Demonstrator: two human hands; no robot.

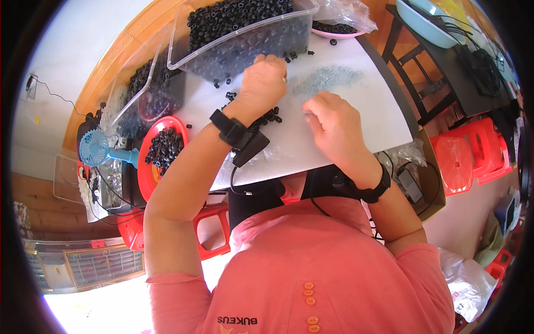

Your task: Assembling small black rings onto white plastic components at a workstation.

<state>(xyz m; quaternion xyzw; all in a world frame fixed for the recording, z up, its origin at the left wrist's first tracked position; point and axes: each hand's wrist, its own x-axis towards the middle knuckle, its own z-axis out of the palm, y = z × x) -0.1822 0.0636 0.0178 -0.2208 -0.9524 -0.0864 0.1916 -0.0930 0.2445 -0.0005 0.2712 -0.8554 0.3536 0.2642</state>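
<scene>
My left hand (263, 82) is closed, its fingers curled, just in front of the big clear bin (245, 42) heaped with small black ring-shaped parts (239, 21). Whatever it grips is hidden. To its right my right hand (335, 127) has thumb and fingers drawn together; I cannot make out anything between them. Beyond that hand lies a spread of tiny pale bluish clear pieces (327, 79) on the white tabletop (367, 103). Loose black parts (271, 117) lie between the two hands, partly covered by my left wrist, and more are scattered along the bin's front.
A second clear bin (139, 97) of black parts stands at the left, with a red basin (146, 181) of black parts and a blue fan (95, 148) nearby. A pink dish (339, 34) sits at the back. Red stools (453, 161) and a cardboard box (436, 186) are at the right.
</scene>
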